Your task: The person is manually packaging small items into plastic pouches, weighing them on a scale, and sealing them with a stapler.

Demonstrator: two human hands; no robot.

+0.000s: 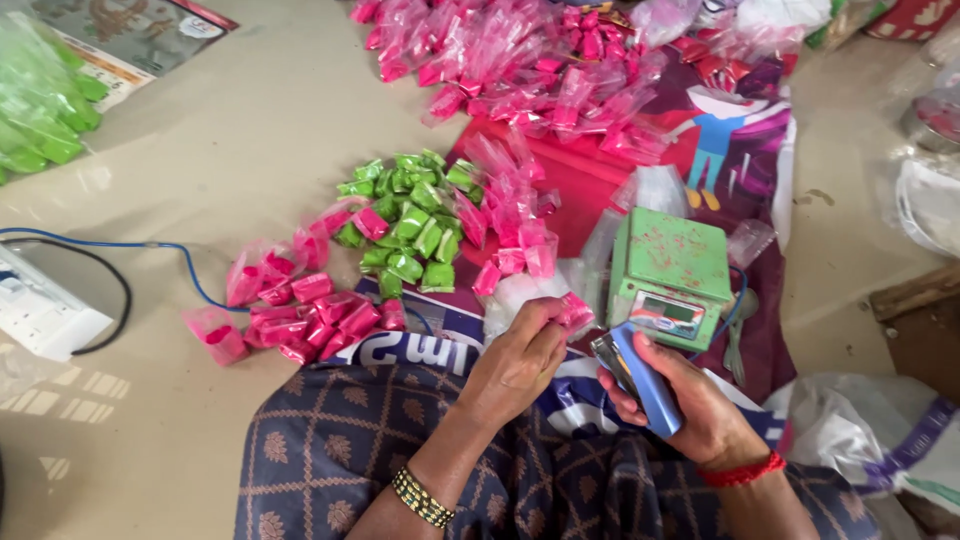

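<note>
My left hand [518, 362] pinches a small pink packet [574, 311] in clear plastic, holding it up near the tip of a blue stapler [638, 376]. My right hand [690, 405], with a red thread at the wrist, grips that stapler. The packet's folded end sits just above the stapler's jaw. Right behind both hands stands a small green weighing scale [672, 272].
Piles of pink packets [295, 305] and green packets [405, 225] lie on the floor ahead, and a large heap of pink packets [540, 60] at the back. A white power strip [40, 310] with blue cable is at left. Green packets [40, 110] lie far left; bags at right.
</note>
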